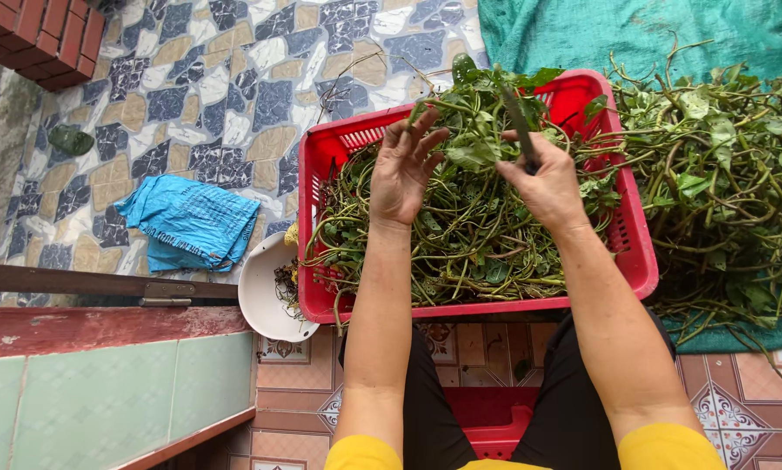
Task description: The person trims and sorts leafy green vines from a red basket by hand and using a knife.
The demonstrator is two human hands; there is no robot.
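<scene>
We sit on a low red stool (pixel 495 435) with a red basket (pixel 639 252) pulled close in front of our knees, so both hands work right over it without reaching. Our right hand (pixel 543 183) is closed around a dark green stem (pixel 520 122), thumb and fingers pinching it so it stands up above the pile. Our left hand (pixel 404 170) is open, fingers spread and slightly curled, hovering just over the greens (pixel 461 235) in the basket; it holds nothing that we can make out, though its fingertips are close to the leaves beside the stem.

The basket is heaped with long stems and leaves. A larger loose heap of vines (pixel 721 174) lies to the right on a green tarp (pixel 600 30), near enough to draw from. On the left a white bowl (pixel 265 300) sits against the basket's corner, with a few scraps at its edge. A crumpled blue bag (pixel 187 222) lies farther left on the patterned paving.
</scene>
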